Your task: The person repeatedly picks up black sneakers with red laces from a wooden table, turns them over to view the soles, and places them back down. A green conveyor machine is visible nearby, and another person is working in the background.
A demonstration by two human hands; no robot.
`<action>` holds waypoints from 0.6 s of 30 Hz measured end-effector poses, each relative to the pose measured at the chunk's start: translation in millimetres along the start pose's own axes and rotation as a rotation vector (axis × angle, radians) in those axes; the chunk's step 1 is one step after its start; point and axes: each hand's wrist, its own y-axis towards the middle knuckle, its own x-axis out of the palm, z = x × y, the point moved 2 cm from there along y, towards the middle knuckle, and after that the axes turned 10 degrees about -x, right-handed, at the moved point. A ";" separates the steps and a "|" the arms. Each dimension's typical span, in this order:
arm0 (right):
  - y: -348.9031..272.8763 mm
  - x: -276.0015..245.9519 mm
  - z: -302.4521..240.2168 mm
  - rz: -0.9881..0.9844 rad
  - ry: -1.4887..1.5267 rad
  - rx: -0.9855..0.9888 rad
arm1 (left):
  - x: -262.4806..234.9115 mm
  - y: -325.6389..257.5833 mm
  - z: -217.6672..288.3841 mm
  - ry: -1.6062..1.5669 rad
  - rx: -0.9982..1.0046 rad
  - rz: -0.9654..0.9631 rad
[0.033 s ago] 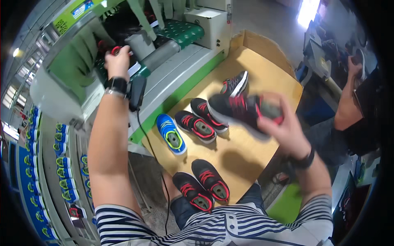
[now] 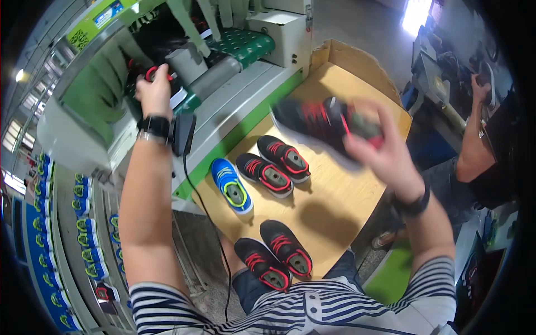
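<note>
My right hand [image 2: 385, 153] grips a black shoe with red laces [image 2: 312, 120] by its heel end, above the far part of a wooden board [image 2: 340, 206]; the shoe is blurred. My left hand [image 2: 153, 92] reaches up into a green and grey machine [image 2: 240, 44] and is closed on a black and red object [image 2: 152, 72] there; what the object is stays unclear. A black watch sits on each wrist. On the board lie a pair of black and red shoes [image 2: 273, 164] and a single blue and yellow shoe [image 2: 231, 184]. A second black and red pair [image 2: 273, 254] lies at the near edge.
A black device [image 2: 183, 133] with a cable hangs on the machine's edge near my left wrist. Racks of blue shoes [image 2: 84, 223] fill the left side. A cardboard wall [image 2: 357, 58] borders the board's far end. Another person [image 2: 480, 145] works at the right.
My right hand has moved the black shoe up and farther over the board, and it now shows motion blur. My left hand stays at the machine.
</note>
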 end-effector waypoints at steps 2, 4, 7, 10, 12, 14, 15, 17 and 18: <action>94.1 16.5 5.5 0.061 -0.054 -0.330 | -6.0 -52.6 11.3 -0.102 0.066 0.048; 172.2 38.3 23.2 0.133 -0.275 -0.459 | -6.5 -113.2 8.5 -0.084 0.253 -0.130; 280.5 89.1 111.5 -0.066 -0.270 -0.413 | -18.1 -198.7 -0.8 0.185 0.333 -0.401; 313.9 103.4 171.7 -0.177 -0.496 -0.342 | -51.8 -242.5 -29.2 0.332 0.375 -0.531; 293.0 87.2 192.6 -0.226 -0.462 -0.299 | -81.4 -256.2 -49.2 0.414 0.298 -0.547; 229.9 65.3 215.3 -0.363 -0.537 -0.210 | -111.6 -265.4 -71.6 0.477 0.166 -0.517; 183.9 63.2 229.5 -0.472 -0.594 -0.138 | -124.0 -270.3 -76.6 0.486 0.138 -0.511; 81.3 53.9 249.2 -0.845 -1.125 0.033 | -140.1 -276.7 -83.7 0.500 0.089 -0.512; 45.6 45.6 239.0 -0.515 -1.112 -0.139 | -142.7 -279.4 -79.1 0.482 0.105 -0.509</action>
